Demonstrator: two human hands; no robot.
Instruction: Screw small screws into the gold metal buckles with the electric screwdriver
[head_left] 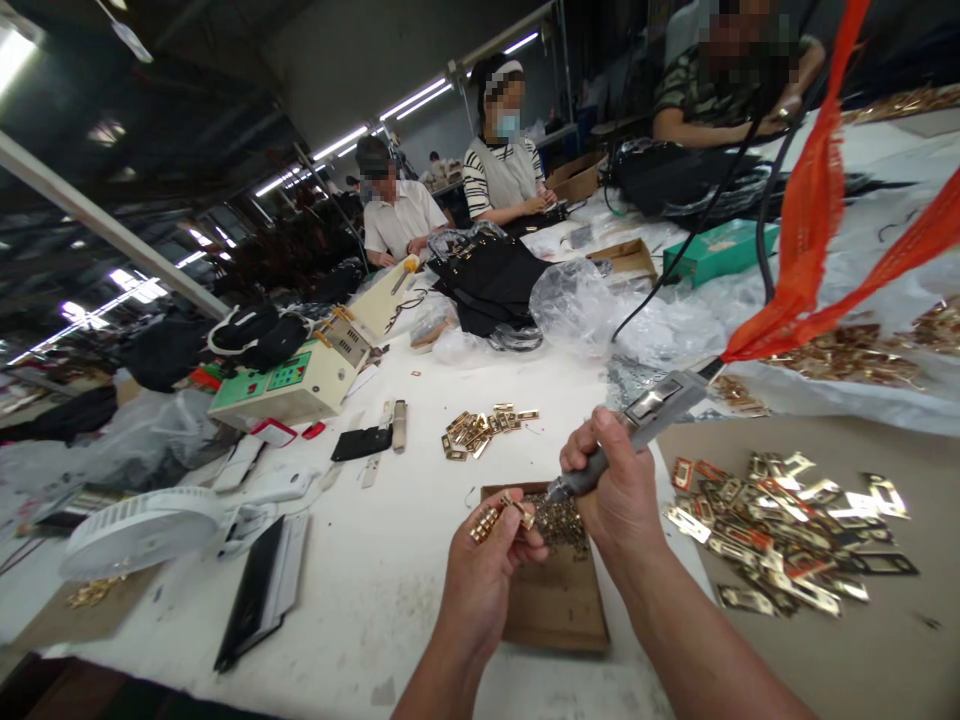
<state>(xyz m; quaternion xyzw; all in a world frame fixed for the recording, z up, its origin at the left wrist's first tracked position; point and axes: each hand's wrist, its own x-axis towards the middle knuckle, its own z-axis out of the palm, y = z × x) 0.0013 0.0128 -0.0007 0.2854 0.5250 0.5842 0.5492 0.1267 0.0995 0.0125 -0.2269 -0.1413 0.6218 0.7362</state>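
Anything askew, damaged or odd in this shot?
The orange cloth strip looks odd: ragged-edged, it meets the back end of the grey power tool in the right hand, perhaps as a makeshift hanger. No clear spill or damage stands out.

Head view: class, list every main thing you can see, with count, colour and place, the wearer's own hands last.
Handheld tool: one, grey, in the right hand
Held pieces: several, gold, in the left hand
Tray: one, brown, below the hands
Small parts: many, metallic, in the tray
Frame pile: one, gold, centre
Frame heap: one, mostly gold, right
Orange strip: count unclear, orange, upper right
Box: one, green, upper right
Machine: one, cream and green, left of centre
Table: one, white-topped, beneath
Co-workers: at least three, across the table
Hands: two, bare, lower centre
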